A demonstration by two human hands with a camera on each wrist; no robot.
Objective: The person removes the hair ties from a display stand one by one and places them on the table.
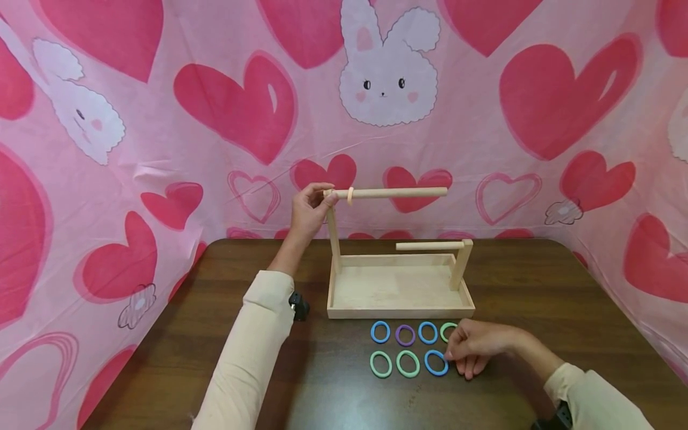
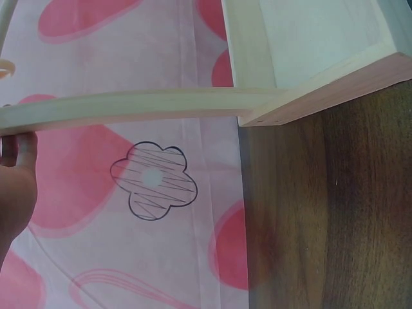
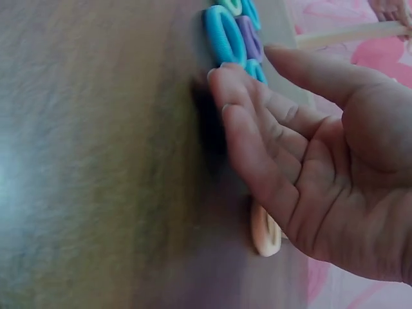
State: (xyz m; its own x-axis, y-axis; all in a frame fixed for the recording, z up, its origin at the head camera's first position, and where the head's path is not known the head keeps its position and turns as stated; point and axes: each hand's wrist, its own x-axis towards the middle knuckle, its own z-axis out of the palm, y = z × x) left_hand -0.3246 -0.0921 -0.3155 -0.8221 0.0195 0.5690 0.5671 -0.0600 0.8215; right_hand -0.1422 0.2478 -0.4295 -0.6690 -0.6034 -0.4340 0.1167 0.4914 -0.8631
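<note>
My left hand pinches the top of the tall post at the left of a wooden stand. In the left wrist view that post runs from my fingers down to the stand's tray. One peach hair tie hangs on the upper rod, close to my left hand. My right hand is low over the table, fingers loosely bent, thumb apart. Its fingertips are at a blue hair tie; whether they touch is unclear. A green hair tie is partly covered by this hand.
Blue, purple and green hair ties lie in two rows before the stand. Another peach hair tie shows beside my right palm. A shorter rod juts left from the right post. Pink heart-printed cloth hangs behind the brown table.
</note>
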